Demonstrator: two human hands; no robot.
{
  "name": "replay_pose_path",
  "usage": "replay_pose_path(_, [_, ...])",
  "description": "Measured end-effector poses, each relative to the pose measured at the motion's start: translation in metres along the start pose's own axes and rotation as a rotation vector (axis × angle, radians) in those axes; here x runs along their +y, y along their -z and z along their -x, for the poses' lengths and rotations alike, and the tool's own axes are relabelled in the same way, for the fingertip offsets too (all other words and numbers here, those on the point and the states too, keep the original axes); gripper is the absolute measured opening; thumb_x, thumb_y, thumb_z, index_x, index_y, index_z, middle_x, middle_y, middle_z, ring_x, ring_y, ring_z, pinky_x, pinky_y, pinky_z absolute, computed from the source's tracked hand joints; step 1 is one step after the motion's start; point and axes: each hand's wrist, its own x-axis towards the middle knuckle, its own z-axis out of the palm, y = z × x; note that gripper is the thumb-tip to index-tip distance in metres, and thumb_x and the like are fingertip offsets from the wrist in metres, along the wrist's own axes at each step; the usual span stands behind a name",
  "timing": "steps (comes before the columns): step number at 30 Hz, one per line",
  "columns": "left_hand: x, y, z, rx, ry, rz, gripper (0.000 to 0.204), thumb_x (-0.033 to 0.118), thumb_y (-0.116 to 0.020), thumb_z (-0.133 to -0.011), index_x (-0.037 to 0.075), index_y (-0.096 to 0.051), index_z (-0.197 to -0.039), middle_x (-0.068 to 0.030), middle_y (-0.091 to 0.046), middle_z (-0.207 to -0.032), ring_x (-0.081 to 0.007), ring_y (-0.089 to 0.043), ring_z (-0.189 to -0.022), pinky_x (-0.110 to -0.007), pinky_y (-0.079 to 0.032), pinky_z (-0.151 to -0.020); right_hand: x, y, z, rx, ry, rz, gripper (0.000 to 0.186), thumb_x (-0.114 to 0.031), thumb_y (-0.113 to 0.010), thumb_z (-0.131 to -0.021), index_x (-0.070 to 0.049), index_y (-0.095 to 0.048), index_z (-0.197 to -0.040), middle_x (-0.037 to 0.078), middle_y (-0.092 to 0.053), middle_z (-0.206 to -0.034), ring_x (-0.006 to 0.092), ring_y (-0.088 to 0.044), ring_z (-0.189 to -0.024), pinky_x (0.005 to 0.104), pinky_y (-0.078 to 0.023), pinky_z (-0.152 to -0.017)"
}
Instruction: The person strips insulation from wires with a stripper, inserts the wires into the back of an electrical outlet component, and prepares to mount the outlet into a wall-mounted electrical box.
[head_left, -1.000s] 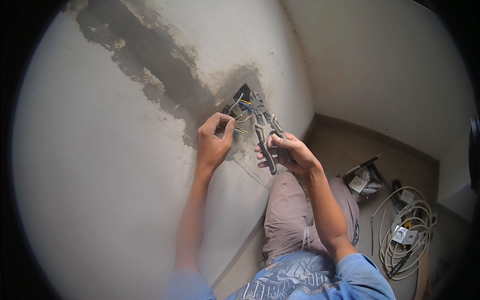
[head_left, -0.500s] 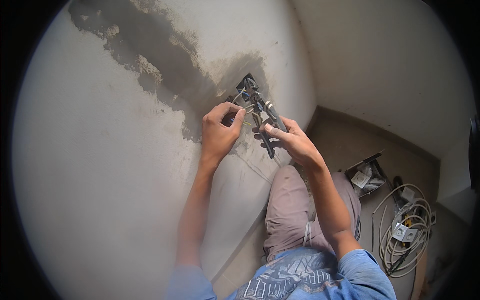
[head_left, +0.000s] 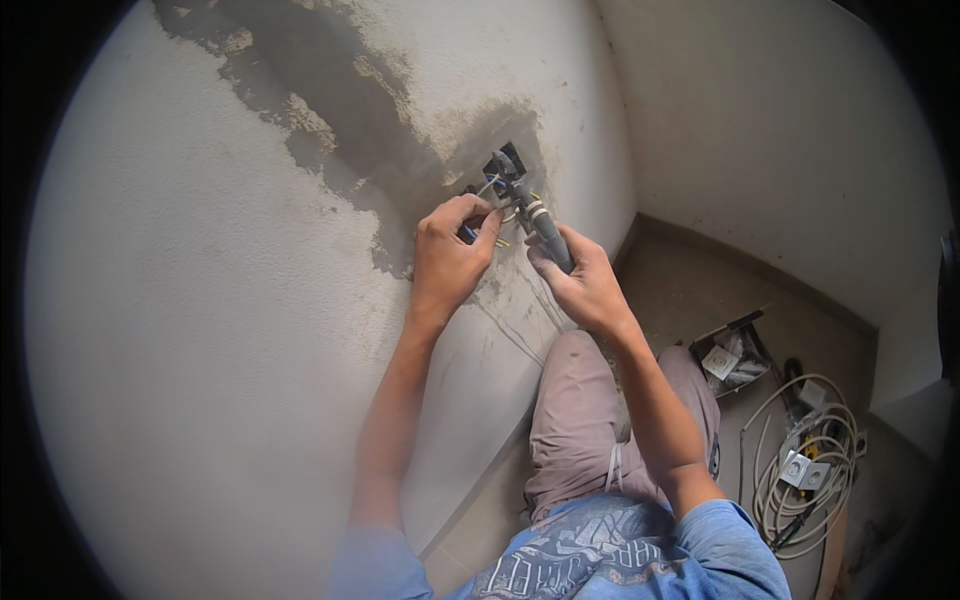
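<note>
My right hand (head_left: 588, 280) is wrapped round the dark handles of a pair of pliers (head_left: 548, 236), which now lie close together. The pliers' jaws reach up to the wires at a dark square wall box (head_left: 507, 160) in a grey plastered patch. Beside them, my left hand (head_left: 455, 248) pinches thumb against fingers at a thin wire by the jaws; the fingertips partly hide it. Blue and yellow-green wire ends (head_left: 500, 240) stick out past the left thumb. Exactly what the jaws grip is too small to make out.
On the floor to the right lie a coil of pale cable (head_left: 762, 480) and white sockets (head_left: 795, 467). A dark open box (head_left: 752, 372) with a white socket and plastic bags stands nearer my knees. The white wall (head_left: 220, 330) fills the left; another wall meets it at the right.
My right hand has squeezed the pliers' handles from spread to together, and its fingers have curled in. My left hand keeps its pinch, shifted slightly right in view.
</note>
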Motion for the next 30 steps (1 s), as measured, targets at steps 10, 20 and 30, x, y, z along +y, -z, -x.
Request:
replay_pose_path(10, [-0.002, -0.003, 0.001, 0.027, -0.065, 0.031, 0.01, 0.004, -0.068, -0.093, -0.003, -0.071, -0.1, -0.009, -0.072, -0.088, -0.0153, -0.065, -0.077, -0.03, -0.051, -0.072, 0.012, -0.022, -0.002, 0.338, 0.42, 0.459, 0.04, -0.005, -0.07, -0.082, -0.008, -0.065, -0.122, 0.022, -0.059, -0.132, 0.0416, -0.06, -0.117, 0.0484, -0.049, -0.097])
replay_pose_path(20, [-0.001, -0.006, 0.003, 0.011, -0.051, 0.08, 0.011, 0.005, -0.066, -0.095, -0.002, -0.07, -0.104, -0.0094, -0.067, -0.088, -0.0168, -0.062, -0.074, -0.032, -0.048, -0.068, 0.017, -0.025, -0.001, 0.385, 0.448, 0.503, 0.042, -0.004, -0.073, -0.079, -0.008, -0.066, -0.12, 0.02, -0.059, -0.13, 0.0377, -0.057, -0.12, 0.0487, -0.045, -0.098])
replay_pose_path(30, [-0.002, -0.006, 0.002, 0.005, -0.065, 0.101, 0.012, 0.004, -0.066, -0.096, -0.003, -0.07, -0.105, -0.0069, -0.066, -0.087, -0.0132, -0.059, -0.075, -0.029, -0.047, -0.068, 0.016, -0.028, -0.004, 0.41, 0.476, 0.507, 0.042, -0.006, -0.072, -0.08, -0.008, -0.065, -0.121, 0.02, -0.058, -0.13, 0.0372, -0.057, -0.119, 0.049, -0.044, -0.097])
